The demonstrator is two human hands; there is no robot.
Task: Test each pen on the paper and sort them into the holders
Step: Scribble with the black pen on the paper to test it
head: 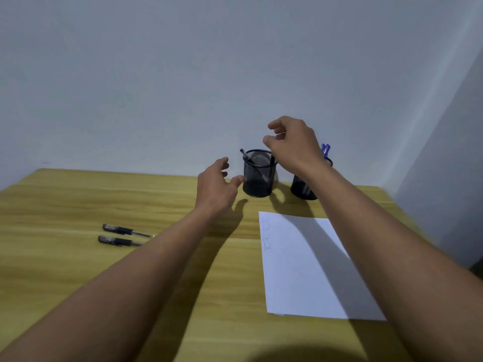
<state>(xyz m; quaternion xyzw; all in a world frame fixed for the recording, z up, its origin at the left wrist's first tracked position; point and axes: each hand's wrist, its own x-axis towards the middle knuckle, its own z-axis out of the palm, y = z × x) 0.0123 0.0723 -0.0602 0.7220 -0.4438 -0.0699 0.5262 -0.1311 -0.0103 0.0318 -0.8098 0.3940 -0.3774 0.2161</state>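
Two black mesh holders stand at the back of the wooden table. The left holder [258,176] has a black pen [245,154] leaning in it. The right holder [300,189], partly hidden by my right wrist, holds blue pens [325,150]. My right hand [292,145] hovers above the left holder's rim, fingers apart, holding nothing. My left hand [217,184] is open just left of that holder, thumb near its wall. Two black pens [125,229] [119,241] lie side by side on the table at the left. A white paper [300,270] with faint scribbles lies at the right.
The table [78,199] stands against a plain grey wall, with a second wall close on the right. Its far edge runs just behind the holders.
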